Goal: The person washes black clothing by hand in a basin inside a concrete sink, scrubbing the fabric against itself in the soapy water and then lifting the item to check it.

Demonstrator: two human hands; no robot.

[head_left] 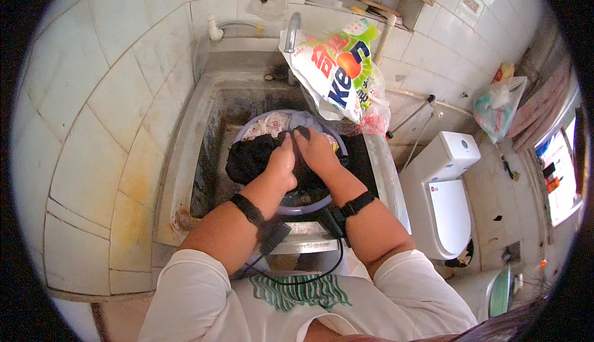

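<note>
Grips dark cloth (301,159) with left hand (283,161) and right hand (317,150), close together above purple basin (303,209). Bunches it between curled fingers, nearly closed at the tips; cannot tell how tightly. Hangs down between the hands, beside black cloth (247,159) heaped at left in basin; cannot tell whether one piece or two. Shows pale patterned cloth (269,125) at far left of basin. Stands inside grey sink (178,175), under far tap (293,32). Note white-and-green bag (340,73) at far right; farther right, white toilet (448,215).
</note>
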